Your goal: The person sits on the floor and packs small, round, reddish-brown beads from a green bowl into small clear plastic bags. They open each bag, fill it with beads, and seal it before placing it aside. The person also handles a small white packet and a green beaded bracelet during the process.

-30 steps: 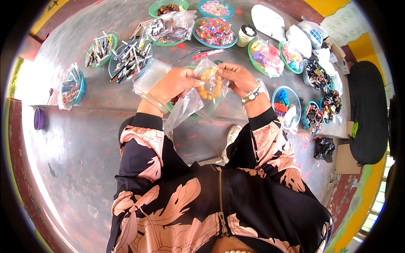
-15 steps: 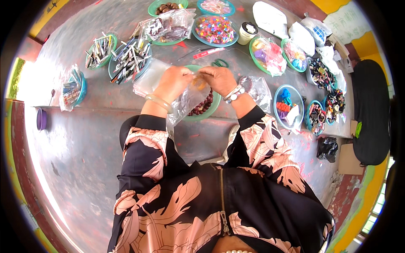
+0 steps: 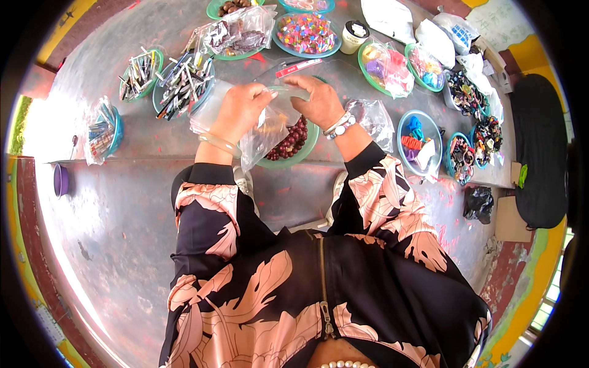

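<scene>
We are standing over the grey metal table [image 3: 141, 202], both forearms reaching forward. Dishes are ringing the far edge: a green bowl of dark brown beads [image 3: 293, 142] directly under our hands, a blue dish of pens [image 3: 183, 78] to the left, a dish of mixed coloured beads [image 3: 307, 32] beyond. Between our hands we are holding a clear plastic bag [image 3: 265, 130], its mouth up, its body hanging over the bead bowl. Our left hand [image 3: 240, 110] is pinching the bag's top edge, fingers curled. Our right hand [image 3: 319, 101] is gripping the opposite edge, fingers closed on it. Compared with a second ago, the orange bracelet that we were lifting is no longer showing, and our hands are working farther forward, above the bowl.
</scene>
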A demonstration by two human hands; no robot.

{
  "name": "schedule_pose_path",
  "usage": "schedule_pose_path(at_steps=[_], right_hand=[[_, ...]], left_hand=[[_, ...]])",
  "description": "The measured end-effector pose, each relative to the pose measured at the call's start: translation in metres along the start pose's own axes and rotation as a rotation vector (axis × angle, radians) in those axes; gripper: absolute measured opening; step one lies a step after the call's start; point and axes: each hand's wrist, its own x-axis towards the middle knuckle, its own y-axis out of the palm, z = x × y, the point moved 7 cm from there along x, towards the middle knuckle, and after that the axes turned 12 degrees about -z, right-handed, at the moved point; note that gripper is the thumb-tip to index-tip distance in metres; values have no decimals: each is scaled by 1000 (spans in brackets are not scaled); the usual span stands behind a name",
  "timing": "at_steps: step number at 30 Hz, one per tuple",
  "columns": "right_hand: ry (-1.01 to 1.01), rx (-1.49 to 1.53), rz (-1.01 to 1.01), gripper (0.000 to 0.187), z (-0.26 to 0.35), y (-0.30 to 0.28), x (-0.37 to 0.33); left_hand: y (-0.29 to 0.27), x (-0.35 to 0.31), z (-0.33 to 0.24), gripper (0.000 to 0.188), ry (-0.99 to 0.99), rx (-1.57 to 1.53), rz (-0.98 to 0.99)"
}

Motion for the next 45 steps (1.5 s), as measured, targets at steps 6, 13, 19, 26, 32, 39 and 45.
schedule_pose_path(at_steps=[6,13,19,26,32,39,45], right_hand=[[-65,-12,-115,20,8,-5,3],[444,233,-340,14,-52,-36,9],[315,-69,-435,20,-39,-62,15],[252,20,-381,18,-37,-51,15],[212,244,150,20,-17,-6,6],[320,332,310,21,-13,1,1],[260,192,451,20,-6,3,-1]], left_hand=[[-3,7,6,24,46,-29,-93],[-36,11,27,22,-312,-674,-192],[-34,12,28,19,-250,-643,-136],[2,0,9,21,-108,-300,225],[12,-10,-3,25,-78,-395,313],[3,-6,-5,38,-74,-396,144],[10,-6,4,34,-131,-397,238]])
